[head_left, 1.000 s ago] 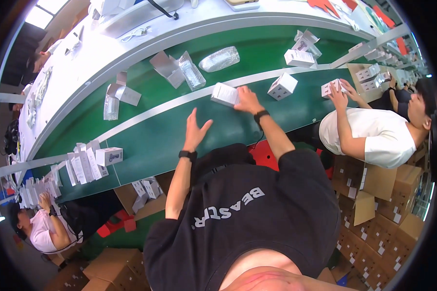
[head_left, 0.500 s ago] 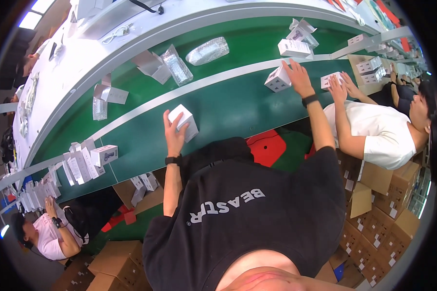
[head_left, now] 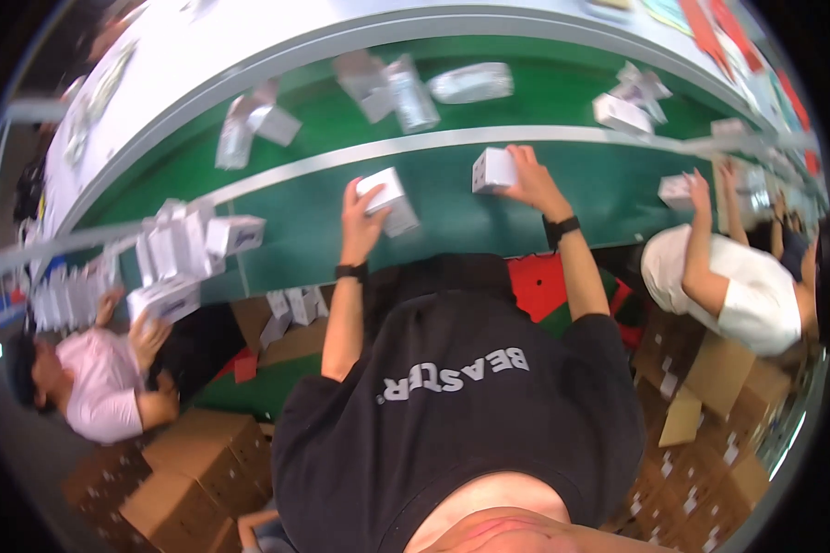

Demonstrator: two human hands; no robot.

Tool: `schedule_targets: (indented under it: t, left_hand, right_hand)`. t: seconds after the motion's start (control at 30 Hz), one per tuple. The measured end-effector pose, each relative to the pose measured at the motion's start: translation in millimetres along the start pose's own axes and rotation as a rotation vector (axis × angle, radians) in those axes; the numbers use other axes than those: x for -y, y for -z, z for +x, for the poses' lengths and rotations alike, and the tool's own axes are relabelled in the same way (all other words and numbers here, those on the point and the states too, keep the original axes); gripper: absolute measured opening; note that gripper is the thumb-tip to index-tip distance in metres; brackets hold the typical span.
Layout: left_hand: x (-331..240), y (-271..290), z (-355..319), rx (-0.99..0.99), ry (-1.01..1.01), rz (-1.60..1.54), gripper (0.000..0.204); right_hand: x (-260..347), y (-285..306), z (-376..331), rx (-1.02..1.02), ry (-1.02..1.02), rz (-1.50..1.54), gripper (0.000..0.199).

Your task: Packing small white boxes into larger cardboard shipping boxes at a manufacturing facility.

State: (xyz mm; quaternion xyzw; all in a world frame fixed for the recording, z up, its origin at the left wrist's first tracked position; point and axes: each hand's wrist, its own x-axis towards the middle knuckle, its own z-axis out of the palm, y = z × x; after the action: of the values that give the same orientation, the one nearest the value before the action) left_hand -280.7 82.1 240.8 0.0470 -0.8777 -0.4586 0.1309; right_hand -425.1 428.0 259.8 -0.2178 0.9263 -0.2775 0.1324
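A white carton (head_left: 385, 191) stands on the dark green work surface (head_left: 443, 217), with my left hand (head_left: 363, 221) closed around it, thumb and fingers on opposite sides. To its right, my right hand (head_left: 534, 184) grips a second white carton (head_left: 495, 171) from its right side; small dark marks show on that carton's left face. A gap of bare surface separates the two cartons. Motion blurs the picture somewhat, so the print on both cartons is unclear.
On the bright green strip beyond lie bubble-wrapped packs (head_left: 471, 83), opened cartons (head_left: 274, 123) and a closed white carton (head_left: 622, 114). Several cartons (head_left: 177, 244) crowd the left. Co-workers sit at both sides, the left one holding a carton (head_left: 164, 300). Brown shipping boxes (head_left: 203, 452) stand behind.
My right hand has come left with its carton, closer to the left one. The whole view has shifted. The left co-worker now holds up a carton.
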Motion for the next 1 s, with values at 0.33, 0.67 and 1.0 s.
schedule_targets:
  t: [0.33, 0.67, 1.0]
  left_hand:
    - [9, 66, -2, 0.251, 0.049, -0.1, 0.065]
    - [32, 213, -47, -0.147, 0.116, 0.674, 0.097]
    - [117, 264, -50, -0.115, 0.262, 0.632, 0.089]
  right_hand:
    - [166, -78, 9, 0.077, 0.226, -0.017, 0.091]
    - [166, -64, -6, 0.039, 0.248, -0.206, 0.1]
    - [168, -56, -6, 0.047, 0.191, -0.195, 0.089]
